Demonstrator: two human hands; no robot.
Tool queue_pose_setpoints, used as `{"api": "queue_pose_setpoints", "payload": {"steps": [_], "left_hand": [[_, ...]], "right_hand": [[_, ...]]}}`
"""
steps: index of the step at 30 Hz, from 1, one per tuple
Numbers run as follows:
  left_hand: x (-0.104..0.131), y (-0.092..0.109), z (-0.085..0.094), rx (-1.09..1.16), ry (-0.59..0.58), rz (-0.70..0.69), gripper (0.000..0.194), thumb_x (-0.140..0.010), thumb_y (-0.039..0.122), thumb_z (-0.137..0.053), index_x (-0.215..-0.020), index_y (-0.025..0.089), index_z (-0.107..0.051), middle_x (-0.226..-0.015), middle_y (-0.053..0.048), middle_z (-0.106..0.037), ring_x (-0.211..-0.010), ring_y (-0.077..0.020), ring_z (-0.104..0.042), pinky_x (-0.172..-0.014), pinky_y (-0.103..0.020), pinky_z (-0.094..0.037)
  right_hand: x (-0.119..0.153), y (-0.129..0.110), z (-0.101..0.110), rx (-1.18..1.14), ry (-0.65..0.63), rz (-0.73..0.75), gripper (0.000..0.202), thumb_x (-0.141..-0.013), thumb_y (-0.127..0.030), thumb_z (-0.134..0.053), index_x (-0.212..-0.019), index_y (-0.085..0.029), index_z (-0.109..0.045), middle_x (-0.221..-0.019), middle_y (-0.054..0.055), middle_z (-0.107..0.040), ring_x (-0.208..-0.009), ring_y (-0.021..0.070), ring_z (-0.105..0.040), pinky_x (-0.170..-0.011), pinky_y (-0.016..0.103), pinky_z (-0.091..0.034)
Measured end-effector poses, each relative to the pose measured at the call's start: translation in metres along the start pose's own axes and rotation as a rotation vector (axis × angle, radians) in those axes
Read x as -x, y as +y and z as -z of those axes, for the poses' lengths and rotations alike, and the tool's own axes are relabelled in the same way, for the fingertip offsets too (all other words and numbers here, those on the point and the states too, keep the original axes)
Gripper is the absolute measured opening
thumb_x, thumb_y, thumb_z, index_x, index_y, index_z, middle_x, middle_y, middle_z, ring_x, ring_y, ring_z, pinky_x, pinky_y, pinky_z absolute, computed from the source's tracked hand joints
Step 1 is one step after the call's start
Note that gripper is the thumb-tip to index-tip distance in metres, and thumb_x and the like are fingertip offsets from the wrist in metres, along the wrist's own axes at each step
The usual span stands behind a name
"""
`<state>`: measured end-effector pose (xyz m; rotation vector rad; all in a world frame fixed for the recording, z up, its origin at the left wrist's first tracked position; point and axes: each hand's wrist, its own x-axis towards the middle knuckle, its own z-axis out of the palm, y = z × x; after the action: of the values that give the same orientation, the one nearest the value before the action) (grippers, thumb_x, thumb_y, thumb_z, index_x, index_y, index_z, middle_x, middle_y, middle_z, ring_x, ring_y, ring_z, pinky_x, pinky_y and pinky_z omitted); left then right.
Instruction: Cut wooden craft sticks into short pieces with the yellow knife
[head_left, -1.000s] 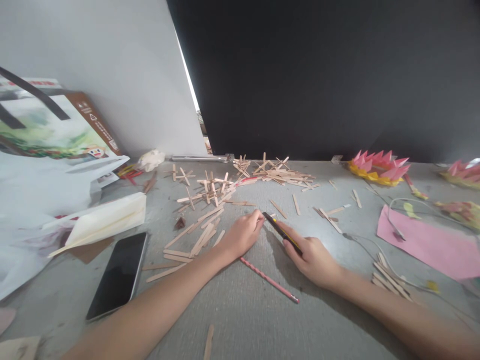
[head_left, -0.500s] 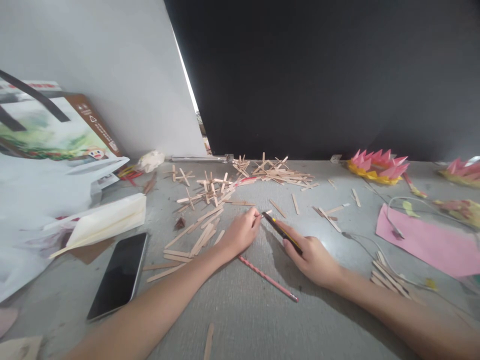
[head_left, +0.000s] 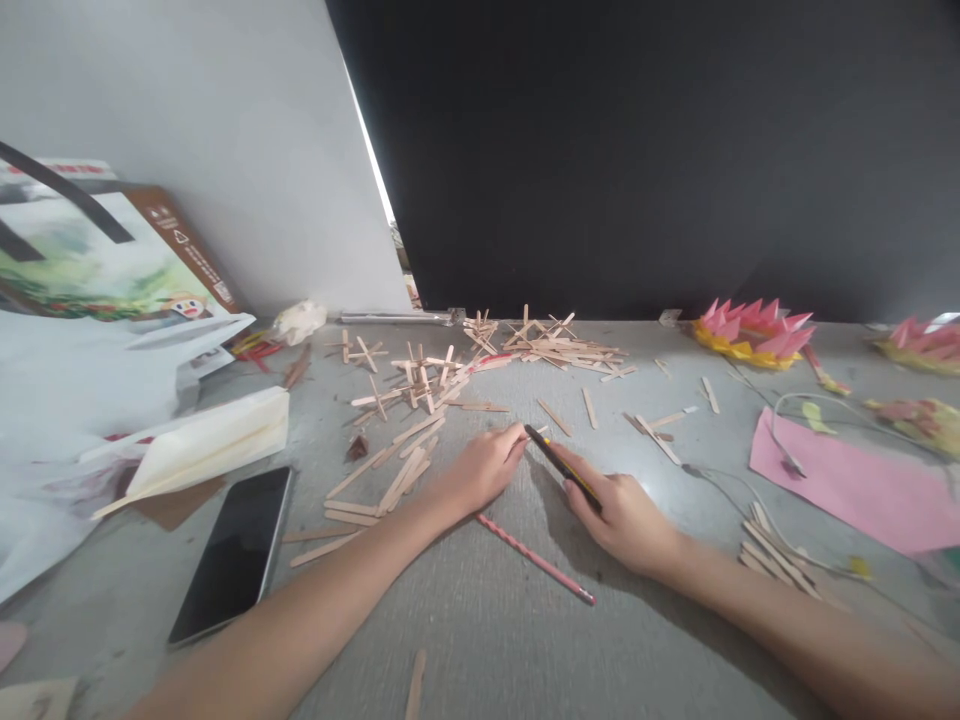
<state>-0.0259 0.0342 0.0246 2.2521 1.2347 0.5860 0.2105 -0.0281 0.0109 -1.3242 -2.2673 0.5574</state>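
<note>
In the middle of the grey table my left hand [head_left: 487,470] is closed in a pinch. A short pale end of a wooden craft stick [head_left: 541,431] shows just past its fingertips; the rest is hidden. My right hand [head_left: 630,520] is wrapped round a black and yellow utility knife [head_left: 561,462], whose front end points up and left at the left fingertips and the stick. Whether the blade touches the stick I cannot tell. Below the left wrist lies a pink striped pencil [head_left: 536,557], slanting down to the right.
Loose craft sticks [head_left: 409,480] and crossed stick pieces [head_left: 420,375] spread beyond my left hand. A phone [head_left: 232,555] and plastic bag [head_left: 82,400] are at left. Pink paper [head_left: 847,480], a cable [head_left: 757,490] and a pink-yellow folded-paper ring [head_left: 750,333] lie right.
My left hand has turned slightly, its fingers nearer the knife's front end. My right hand and the knife have hardly moved. The whole view has shifted a little.
</note>
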Motion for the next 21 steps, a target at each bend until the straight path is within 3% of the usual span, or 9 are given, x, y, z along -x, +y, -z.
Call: {"api": "queue_pose_setpoints", "payload": {"steps": [9, 21], "left_hand": [[-0.004, -0.009, -0.008, 0.070, 0.068, 0.117, 0.026, -0.107, 0.040, -0.041, -0.097, 0.023, -0.057, -0.074, 0.001, -0.066, -0.065, -0.0175, -0.060, -0.062, -0.027, -0.037], [-0.004, 0.003, 0.002, -0.034, -0.020, 0.037, 0.026, -0.108, 0.033, -0.037, -0.095, 0.024, -0.056, -0.087, -0.002, -0.067, -0.083, -0.0206, -0.066, -0.074, -0.029, -0.043]], "right_hand": [[-0.001, -0.002, 0.001, -0.014, -0.005, -0.001, 0.056, -0.108, -0.031, -0.036, -0.164, -0.022, -0.036, -0.078, 0.004, -0.079, -0.061, 0.0202, -0.074, -0.060, 0.026, -0.049], [0.002, 0.000, -0.001, 0.005, -0.006, 0.006, 0.055, -0.108, -0.032, -0.035, -0.162, -0.020, -0.038, -0.083, 0.007, -0.080, -0.064, 0.0216, -0.076, -0.063, 0.028, -0.050]]}}
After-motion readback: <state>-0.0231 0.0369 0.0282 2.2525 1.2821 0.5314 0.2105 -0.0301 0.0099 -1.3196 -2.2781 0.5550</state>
